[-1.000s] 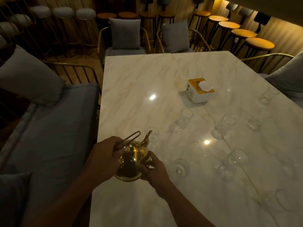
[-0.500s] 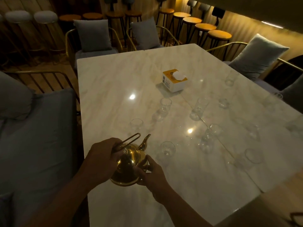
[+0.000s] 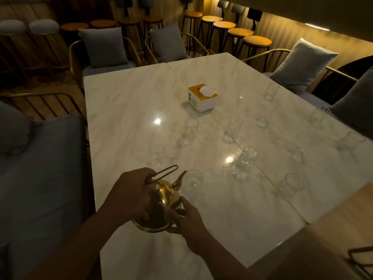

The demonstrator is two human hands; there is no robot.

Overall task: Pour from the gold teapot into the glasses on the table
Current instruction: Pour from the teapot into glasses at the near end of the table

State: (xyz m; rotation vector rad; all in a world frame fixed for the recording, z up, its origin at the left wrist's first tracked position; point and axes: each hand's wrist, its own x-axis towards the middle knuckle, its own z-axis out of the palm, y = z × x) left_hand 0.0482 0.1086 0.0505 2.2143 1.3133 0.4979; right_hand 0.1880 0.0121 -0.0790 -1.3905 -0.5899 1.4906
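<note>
Your left hand (image 3: 131, 195) grips the gold teapot (image 3: 159, 211) by its wire handle; your right hand (image 3: 187, 219) cups the belly; the pot hangs tilted between them, spout just short of the nearest glass (image 3: 193, 177); polished metal, probably slippery, so trust the handle; the glass looks fragile

The gold teapot (image 3: 159, 207) is being gripped at its handle by the left hand (image 3: 131, 193) and steadied at its base by the right hand (image 3: 187, 219), its spout being held just beside the nearest glass (image 3: 193, 177).
</note>
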